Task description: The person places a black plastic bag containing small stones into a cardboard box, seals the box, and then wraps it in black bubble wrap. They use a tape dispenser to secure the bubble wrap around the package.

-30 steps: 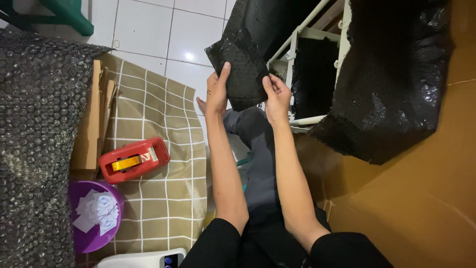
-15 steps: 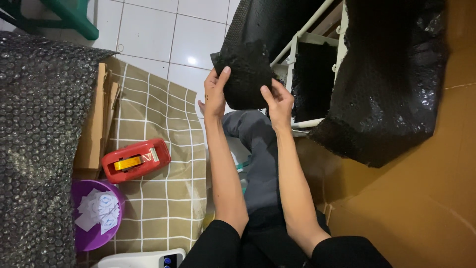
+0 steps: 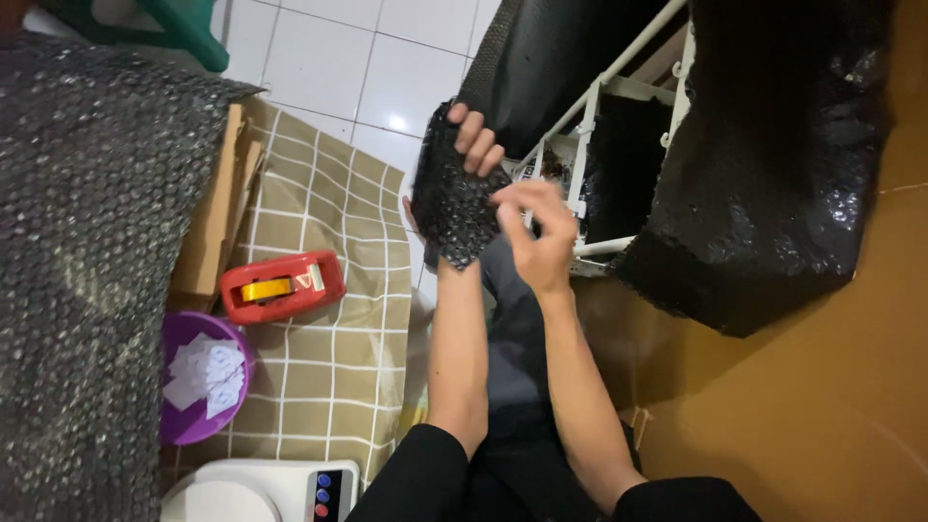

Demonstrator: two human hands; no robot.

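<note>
1. The left hand has its grip closed around a small piece of black bubble wrap; the fingers curl over the top edge and the palm lies behind the sheet.
2. The right hand meets the same piece at its right edge, thumb and fingertips pinched together on the wrap.
3. The piece is held up in the air between the two hands, above the person's lap and in front of a white wire rack.
4. A large black bubble wrap sheet drapes over the rack.
5. To the left, a checked cloth carries a red tape dispenser, a purple bowl of white paper slips, and a white scale.
6. A grey bubble wrap roll fills the far left.
</note>
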